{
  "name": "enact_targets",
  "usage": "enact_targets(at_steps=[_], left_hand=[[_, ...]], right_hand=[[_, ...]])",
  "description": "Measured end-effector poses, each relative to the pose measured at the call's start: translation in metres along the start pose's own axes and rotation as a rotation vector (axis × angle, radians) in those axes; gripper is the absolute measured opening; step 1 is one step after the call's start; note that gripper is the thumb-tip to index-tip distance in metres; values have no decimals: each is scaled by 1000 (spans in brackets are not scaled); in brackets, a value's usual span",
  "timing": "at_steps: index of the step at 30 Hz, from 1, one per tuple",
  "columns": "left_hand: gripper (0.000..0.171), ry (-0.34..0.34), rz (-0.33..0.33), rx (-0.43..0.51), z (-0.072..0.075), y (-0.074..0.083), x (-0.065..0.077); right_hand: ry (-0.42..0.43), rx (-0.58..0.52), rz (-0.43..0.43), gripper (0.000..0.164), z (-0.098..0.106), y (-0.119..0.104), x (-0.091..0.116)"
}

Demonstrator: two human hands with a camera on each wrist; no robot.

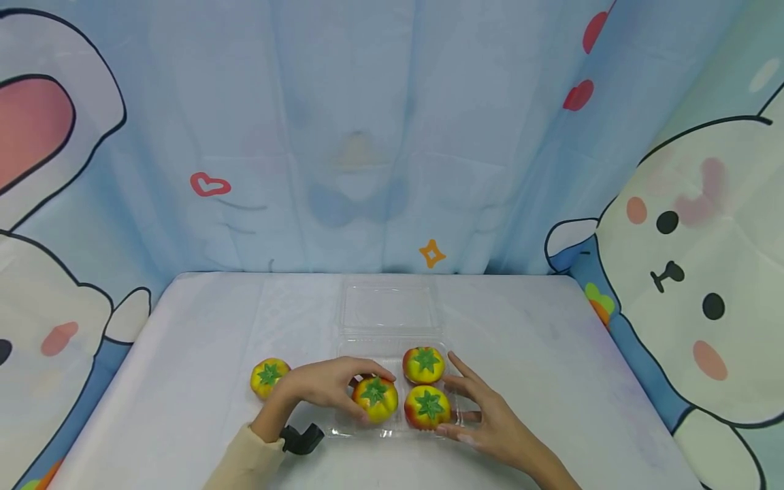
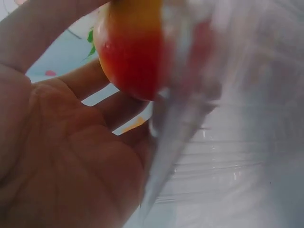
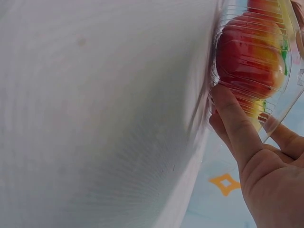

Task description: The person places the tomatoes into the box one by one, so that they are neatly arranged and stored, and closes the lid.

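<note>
My left hand grips a yellow-and-red persimmon with a green leafy cap, thumb on its near side and fingers over its far side. This persimmon is at the left half of a clear plastic clamshell box; whether it touches the bottom cannot be told. In the box's right half sit another persimmon at the back and one in front. My right hand holds the box's right side, a finger against the ribbed wall. One more persimmon lies on the table beyond my left wrist.
Folded back toward the curtain, the box's clear lid lies open. A white cloth covers the table. Behind it hangs a blue cartoon curtain. A black strap mount sits on my left wrist.
</note>
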State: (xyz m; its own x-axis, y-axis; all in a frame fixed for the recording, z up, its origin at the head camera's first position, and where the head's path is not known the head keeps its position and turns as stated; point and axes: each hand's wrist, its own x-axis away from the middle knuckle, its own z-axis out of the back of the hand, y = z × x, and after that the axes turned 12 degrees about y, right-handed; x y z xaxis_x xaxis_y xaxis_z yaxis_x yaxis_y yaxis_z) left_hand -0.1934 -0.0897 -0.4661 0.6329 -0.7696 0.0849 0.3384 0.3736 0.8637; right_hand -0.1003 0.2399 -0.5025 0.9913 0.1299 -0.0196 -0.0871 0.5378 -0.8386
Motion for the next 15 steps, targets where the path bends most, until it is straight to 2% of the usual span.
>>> enact_targets(at_steps=[3,7,12,15], left_hand=[[69,-26,9,14,1,1,-2],[70,-28,32,11,0,2,-3],[69,-14,34,-72,-7,4,-3],[68,-29,26,-99,-11,4,-4]], right_hand=[[2,-1,5,80,1,0,0],[4,-2,9,81,2,0,-1],[1,-4,6,79,1,0,-1],[0,-13,9,78,0,0,-1]])
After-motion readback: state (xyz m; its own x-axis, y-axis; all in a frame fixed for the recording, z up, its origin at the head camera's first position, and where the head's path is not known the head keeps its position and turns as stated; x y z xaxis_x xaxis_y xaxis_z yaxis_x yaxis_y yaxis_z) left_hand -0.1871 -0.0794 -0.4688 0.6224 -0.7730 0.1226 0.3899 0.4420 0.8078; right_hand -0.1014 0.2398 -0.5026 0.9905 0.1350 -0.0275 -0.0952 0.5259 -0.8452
